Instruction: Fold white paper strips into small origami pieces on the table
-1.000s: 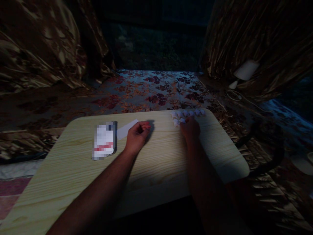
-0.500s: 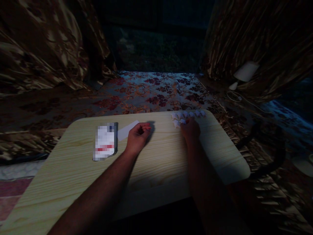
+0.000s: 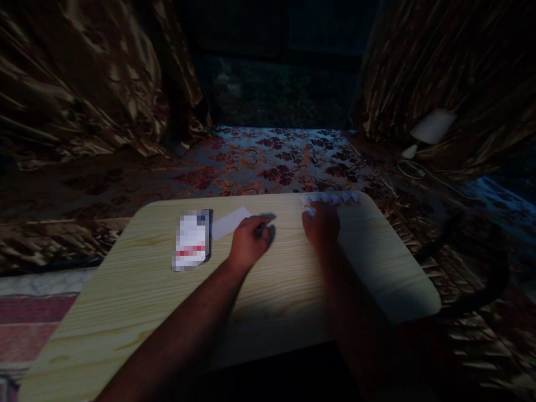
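My right hand (image 3: 321, 224) reaches down over small white folded-looking pieces (image 3: 309, 213) near the table's far right edge, its bent fingertips touching or covering some of them. Whatever it grips is hidden under the fingers. Several more white pieces (image 3: 335, 198) make a row just beyond it. Left of it, my left hand (image 3: 250, 239) is low over the table, thumb and fingers curled toward each other; anything between them is too dark to make out. A white paper strip (image 3: 229, 222) lies partly behind this hand. Farther left is a flat white item with a red band (image 3: 191, 240), its face blurred out.
The light wood-grain table (image 3: 167, 312) has rounded corners. Behind it spreads a floral-patterned cloth (image 3: 276, 156) between heavy curtains (image 3: 125, 72). A white lamp (image 3: 433, 125) with a cord stands at the far right. The room is dim.
My right hand has moved slightly left and now covers more of the near white pieces. My left fingers have curled a little more. The whole view has shifted a little.
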`<state>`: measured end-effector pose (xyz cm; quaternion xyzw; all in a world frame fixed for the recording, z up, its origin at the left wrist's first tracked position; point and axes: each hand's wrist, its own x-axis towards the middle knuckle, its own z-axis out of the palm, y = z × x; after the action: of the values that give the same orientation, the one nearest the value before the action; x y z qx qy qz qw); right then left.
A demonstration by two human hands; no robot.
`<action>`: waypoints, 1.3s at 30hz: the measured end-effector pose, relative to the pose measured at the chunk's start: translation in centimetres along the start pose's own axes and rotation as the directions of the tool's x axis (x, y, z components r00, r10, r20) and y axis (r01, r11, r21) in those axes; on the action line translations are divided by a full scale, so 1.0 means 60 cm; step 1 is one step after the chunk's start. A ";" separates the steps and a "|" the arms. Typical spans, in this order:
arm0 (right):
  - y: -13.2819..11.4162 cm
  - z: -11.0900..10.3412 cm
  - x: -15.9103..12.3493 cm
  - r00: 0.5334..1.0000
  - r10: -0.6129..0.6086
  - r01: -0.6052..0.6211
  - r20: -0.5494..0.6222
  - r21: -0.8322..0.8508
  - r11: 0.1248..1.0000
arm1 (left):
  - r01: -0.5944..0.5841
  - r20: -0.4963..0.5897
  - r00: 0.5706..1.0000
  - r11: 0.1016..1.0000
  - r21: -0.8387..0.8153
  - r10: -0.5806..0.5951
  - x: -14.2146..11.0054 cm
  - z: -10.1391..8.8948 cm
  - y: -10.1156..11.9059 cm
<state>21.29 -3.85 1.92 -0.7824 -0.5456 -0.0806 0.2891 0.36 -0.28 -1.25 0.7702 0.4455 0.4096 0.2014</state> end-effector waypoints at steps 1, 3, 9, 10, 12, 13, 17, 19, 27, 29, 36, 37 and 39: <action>-0.012 0.001 -0.007 0.998 -0.059 0.058 0.009 0.030 0.998 | -0.018 -0.004 1.000 0.998 0.056 0.019 0.000 -0.003 -0.001; -0.033 0.005 -0.023 0.984 -0.163 0.155 0.066 0.109 0.982 | -0.026 -0.022 0.999 0.989 0.143 0.030 0.001 -0.011 -0.003; -0.064 0.019 -0.051 0.891 -0.352 0.295 0.286 0.224 0.929 | 0.033 -0.083 0.997 0.934 0.357 -0.004 0.009 -0.043 -0.006; -0.065 0.020 -0.052 0.887 -0.351 0.292 0.301 0.224 0.930 | 0.043 -0.088 0.996 0.918 0.395 -0.009 0.010 -0.049 -0.007; -0.064 0.022 -0.051 0.888 -0.334 0.277 0.315 0.214 0.937 | 0.069 -0.087 0.996 0.872 0.484 -0.031 0.011 -0.058 -0.014; -0.064 0.023 -0.051 0.889 -0.330 0.273 0.317 0.212 0.938 | 0.083 -0.078 0.996 0.848 0.523 -0.049 0.011 -0.061 -0.018; -0.063 0.024 -0.050 0.887 -0.335 0.274 0.318 0.221 0.936 | 0.062 0.063 0.991 0.811 0.582 -0.121 0.013 -0.064 -0.036; -0.062 0.027 -0.051 0.889 -0.340 0.276 0.307 0.233 0.933 | 0.027 0.096 0.991 0.840 0.543 -0.095 0.014 -0.062 -0.039; -0.060 0.035 -0.052 0.898 -0.329 0.262 0.291 0.248 0.933 | 0.045 0.068 0.994 0.878 0.477 -0.088 0.014 -0.062 -0.036; -0.061 0.033 -0.052 0.898 -0.325 0.258 0.297 0.244 0.935 | 0.024 0.101 0.991 0.872 0.489 -0.084 0.013 -0.062 -0.040; -0.062 0.030 -0.051 0.897 -0.330 0.260 0.294 0.252 0.932 | 0.019 0.099 0.992 0.857 0.514 -0.081 0.016 -0.060 -0.044; -0.062 0.030 -0.051 0.898 -0.331 0.261 0.291 0.252 0.932 | 0.023 0.099 0.992 0.863 0.505 -0.084 0.016 -0.060 -0.043; -0.062 0.030 -0.051 0.899 -0.328 0.259 0.291 0.252 0.932 | 0.041 0.093 0.991 0.883 0.467 -0.095 0.015 -0.059 -0.041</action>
<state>16.39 -4.43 0.43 -0.6586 -0.7037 0.0652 0.2584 -3.56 1.58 -0.41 0.8019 0.5451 0.2393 0.0507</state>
